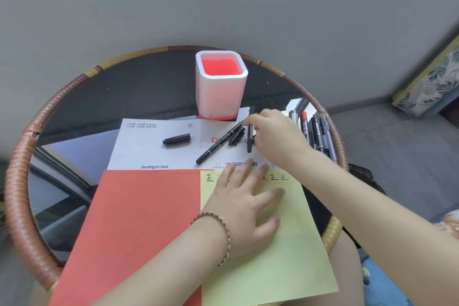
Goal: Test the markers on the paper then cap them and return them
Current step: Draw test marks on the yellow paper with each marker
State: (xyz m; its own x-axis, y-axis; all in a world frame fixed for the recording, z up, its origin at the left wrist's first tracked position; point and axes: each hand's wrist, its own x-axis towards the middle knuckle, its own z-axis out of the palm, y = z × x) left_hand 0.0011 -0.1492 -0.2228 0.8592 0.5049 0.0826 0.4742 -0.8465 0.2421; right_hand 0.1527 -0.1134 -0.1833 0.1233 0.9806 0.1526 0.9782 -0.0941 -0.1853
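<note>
We see the left hand (244,202) laid flat, grip open, fingers straight on the yellow paper (285,256) in front of the pen holder (221,87). The right hand (275,135), front-right of the holder, pinches a black marker (249,145).

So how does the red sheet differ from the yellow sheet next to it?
The red sheet lies on the left and is blank. The yellow sheet, on the right, carries a row of handwritten characters along its top edge. The left hand rests flat on the yellow sheet, while nothing lies on the red sheet. Both lie flat, side by side, with their top edges meeting the white printed sheet.
</note>
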